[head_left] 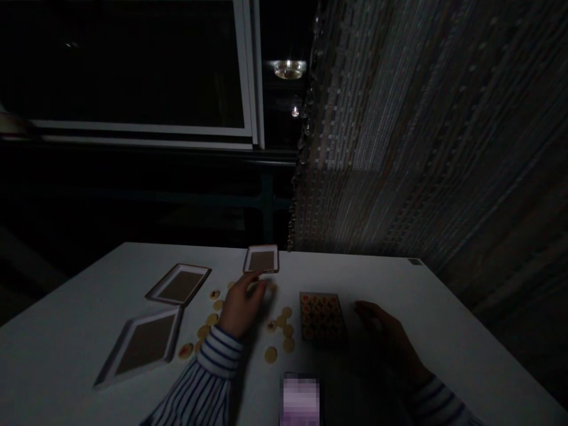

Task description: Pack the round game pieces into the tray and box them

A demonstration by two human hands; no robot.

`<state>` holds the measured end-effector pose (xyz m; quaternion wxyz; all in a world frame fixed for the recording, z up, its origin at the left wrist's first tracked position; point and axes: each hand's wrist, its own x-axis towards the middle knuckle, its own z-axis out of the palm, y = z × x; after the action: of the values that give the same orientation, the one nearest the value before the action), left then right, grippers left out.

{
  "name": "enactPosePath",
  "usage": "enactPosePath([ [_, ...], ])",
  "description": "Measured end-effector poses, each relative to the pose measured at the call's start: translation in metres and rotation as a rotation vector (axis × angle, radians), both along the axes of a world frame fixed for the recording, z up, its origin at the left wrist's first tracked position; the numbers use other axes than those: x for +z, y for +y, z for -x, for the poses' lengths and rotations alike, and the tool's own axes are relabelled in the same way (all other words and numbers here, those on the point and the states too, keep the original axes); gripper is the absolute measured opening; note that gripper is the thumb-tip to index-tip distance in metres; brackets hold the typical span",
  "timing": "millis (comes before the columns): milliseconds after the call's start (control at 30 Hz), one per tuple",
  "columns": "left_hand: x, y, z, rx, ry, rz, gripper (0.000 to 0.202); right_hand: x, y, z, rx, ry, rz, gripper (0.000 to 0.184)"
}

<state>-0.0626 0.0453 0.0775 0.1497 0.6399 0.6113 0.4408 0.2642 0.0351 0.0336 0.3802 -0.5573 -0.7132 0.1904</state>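
Round wooden game pieces [270, 354], like Chinese chess discs, lie loose on the white table, some with marks on top. My left hand [242, 305] reaches over them with thumb and bent forefinger apart, close to a blurred disc [272, 288]; I make out nothing held in it. A dark square box [344, 322] holds rows of discs with reddish marks. Just right of that box is my right hand [393, 334], fingers loosely curved and apart, holding nothing visible. Dim light hides the fingertip details.
Three shallow trays or lids stand about: one at the back [277, 260], one at the left [153, 291], one nearer front left [119, 346]. A phone-like object [302, 399] lies at the front edge. A bead curtain [377, 148] hangs behind the table [377, 275].
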Motion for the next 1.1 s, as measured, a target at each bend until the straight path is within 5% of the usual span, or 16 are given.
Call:
enactPosePath([
  [133,0.014,0.034,0.026,0.120,-0.050,0.009,0.042,0.021,0.022,0.023,0.052,-0.050,-0.111,0.031],
  [333,0.005,0.059,0.056,0.223,-0.024,0.055,0.045,0.036,0.057,0.076,0.157,-0.124,-0.148,0.031],
  [567,-0.017,0.065,0.062,0.212,0.035,0.151,0.046,0.026,0.103,0.135,0.348,-0.207,0.009,0.034],
  [833,-0.039,0.074,0.055,0.154,0.143,0.225,0.045,0.022,0.150,0.177,0.299,-0.355,0.202,0.020],
  [1100,-0.044,0.074,0.053,0.100,0.226,0.274,0.039,0.010,0.167,0.199,0.212,-0.434,0.279,0.020],
])
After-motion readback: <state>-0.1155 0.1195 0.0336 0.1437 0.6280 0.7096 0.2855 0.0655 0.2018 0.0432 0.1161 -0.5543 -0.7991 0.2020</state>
